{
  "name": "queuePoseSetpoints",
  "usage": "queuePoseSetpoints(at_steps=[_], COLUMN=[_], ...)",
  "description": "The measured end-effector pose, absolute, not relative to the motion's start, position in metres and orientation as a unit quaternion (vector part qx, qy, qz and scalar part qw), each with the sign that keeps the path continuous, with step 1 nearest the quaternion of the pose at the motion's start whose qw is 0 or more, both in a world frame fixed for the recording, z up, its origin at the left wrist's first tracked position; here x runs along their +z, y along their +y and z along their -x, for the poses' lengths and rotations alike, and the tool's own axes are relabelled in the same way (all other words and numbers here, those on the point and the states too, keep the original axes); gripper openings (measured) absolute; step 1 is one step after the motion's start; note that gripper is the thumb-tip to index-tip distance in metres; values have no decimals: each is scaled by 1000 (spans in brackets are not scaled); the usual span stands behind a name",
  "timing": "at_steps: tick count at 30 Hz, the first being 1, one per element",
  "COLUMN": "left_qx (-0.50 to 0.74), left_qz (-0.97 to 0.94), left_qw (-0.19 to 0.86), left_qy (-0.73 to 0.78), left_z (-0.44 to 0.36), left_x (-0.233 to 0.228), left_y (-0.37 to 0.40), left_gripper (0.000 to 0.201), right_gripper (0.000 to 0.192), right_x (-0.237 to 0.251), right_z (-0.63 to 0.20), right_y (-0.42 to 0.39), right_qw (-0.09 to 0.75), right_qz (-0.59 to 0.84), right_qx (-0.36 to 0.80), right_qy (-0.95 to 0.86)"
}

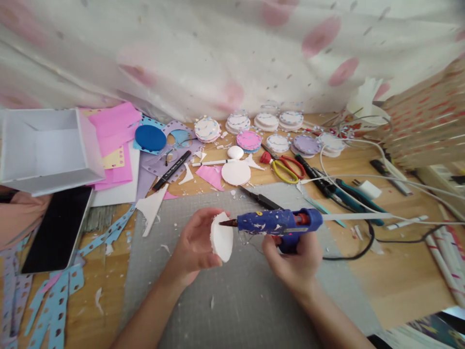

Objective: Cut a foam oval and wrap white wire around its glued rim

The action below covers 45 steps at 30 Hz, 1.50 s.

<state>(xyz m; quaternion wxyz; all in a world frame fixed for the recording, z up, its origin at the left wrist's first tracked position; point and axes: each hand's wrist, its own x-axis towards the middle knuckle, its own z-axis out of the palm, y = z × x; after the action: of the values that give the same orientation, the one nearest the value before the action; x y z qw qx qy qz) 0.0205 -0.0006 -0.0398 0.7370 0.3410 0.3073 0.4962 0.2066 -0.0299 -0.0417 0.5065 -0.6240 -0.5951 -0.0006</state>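
My left hand (194, 245) grips a white disc (223, 242) by its edges, tilted up so its face turns to the right. In my right hand (298, 259) is a blue hot glue gun (279, 222), fingers wrapped round its handle. The dark nozzle points left and lies over the upper part of the disc's face; whether it touches I cannot tell. A long white glue stick (356, 216) sticks out of the gun's back. Both hands are above a grey cutting mat (203, 300). Behind them lie a white oval piece (236, 172) and a black-handled craft knife (263, 198).
Several decorated round discs (278, 143) stand along the back. Scissors (286, 167), a black marker (172, 169) and pliers (358, 196) lie nearer. A phone (58, 228), a white box (51, 145) and punched foam strips (58, 295) are left. White cables (399, 180) cross the right.
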Motion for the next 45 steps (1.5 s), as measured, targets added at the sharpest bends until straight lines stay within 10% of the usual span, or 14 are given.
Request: queuePoseSetpoints(at_steps=[45], left_qx=[487], left_qz=[-343], left_qw=[757], left_qy=[267], left_z=[-20], left_x=[-45], left_y=[-1], left_gripper=[63], right_gripper=[17], right_x=[-38], right_z=[-210], right_y=[-30], right_qw=[499], right_qz=[587], right_qx=[-66], right_qy=[-633])
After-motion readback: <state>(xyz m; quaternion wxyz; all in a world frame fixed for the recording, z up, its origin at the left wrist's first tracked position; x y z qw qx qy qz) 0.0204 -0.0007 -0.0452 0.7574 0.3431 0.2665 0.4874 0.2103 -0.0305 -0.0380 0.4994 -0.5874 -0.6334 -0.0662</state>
